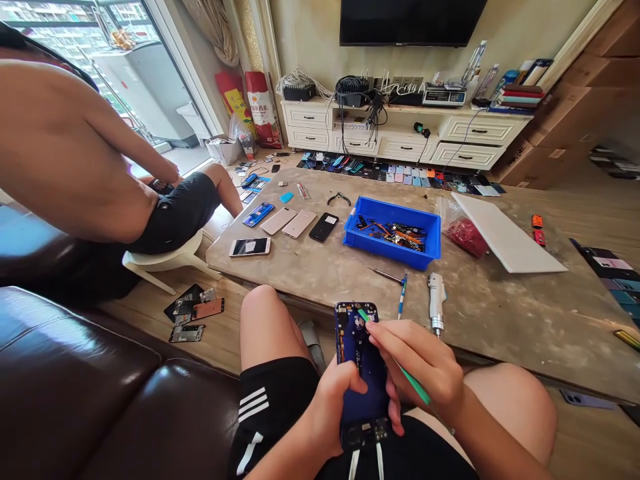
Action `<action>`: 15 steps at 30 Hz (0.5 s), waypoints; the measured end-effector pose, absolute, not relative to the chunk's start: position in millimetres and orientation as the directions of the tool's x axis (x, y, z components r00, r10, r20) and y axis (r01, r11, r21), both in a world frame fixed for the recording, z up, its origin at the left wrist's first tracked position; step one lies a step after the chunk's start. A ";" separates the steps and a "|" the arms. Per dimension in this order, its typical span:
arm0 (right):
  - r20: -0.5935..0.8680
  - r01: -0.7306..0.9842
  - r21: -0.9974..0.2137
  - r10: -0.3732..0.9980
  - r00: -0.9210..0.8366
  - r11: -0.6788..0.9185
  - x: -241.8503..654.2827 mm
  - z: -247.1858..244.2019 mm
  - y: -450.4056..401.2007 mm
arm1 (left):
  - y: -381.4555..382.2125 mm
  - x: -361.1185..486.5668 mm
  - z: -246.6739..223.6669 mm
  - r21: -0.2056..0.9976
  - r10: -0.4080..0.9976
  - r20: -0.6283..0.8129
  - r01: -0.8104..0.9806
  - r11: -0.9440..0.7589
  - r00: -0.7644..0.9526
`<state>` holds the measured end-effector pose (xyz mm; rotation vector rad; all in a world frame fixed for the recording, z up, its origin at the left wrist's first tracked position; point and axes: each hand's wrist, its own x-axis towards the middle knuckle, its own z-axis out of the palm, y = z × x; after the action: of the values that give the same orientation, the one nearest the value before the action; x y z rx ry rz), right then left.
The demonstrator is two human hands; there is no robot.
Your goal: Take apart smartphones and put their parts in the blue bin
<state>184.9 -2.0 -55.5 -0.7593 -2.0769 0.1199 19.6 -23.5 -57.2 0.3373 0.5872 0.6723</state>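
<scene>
Phone (369, 363) in L fingers (395, 405), green tool (414, 385) in R fingers (393, 329) prob. touching it.

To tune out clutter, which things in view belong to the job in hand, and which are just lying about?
Job in hand:
opened phone, in the left hand
green tool, in the right hand
probably the electric screwdriver

Seemingly lying about:
white board
stacked books
bag with red contents
</scene>
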 end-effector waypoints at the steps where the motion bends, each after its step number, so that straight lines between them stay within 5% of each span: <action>1: 0.719 0.475 -0.374 0.573 -0.394 0.797 183.8 -57.2 -1.7 | -23.5 19.4 -58.6 0.470 0.662 -0.406 -0.478 0.742 0.630; 6: 0.670 0.593 -0.457 0.695 -0.260 0.663 175.8 -55.1 6.4 | -25.7 15.1 -62.4 0.491 0.651 -0.454 -0.440 0.752 0.608; 15: 0.740 0.606 -0.280 0.570 -0.359 0.745 174.8 -64.9 17.1 | -30.4 19.8 -69.8 0.605 0.707 -0.502 -0.381 0.699 0.499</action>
<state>174.8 17.1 -64.9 -0.8858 -2.0465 -0.0508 19.8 -30.4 -69.8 0.4505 0.8070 0.6856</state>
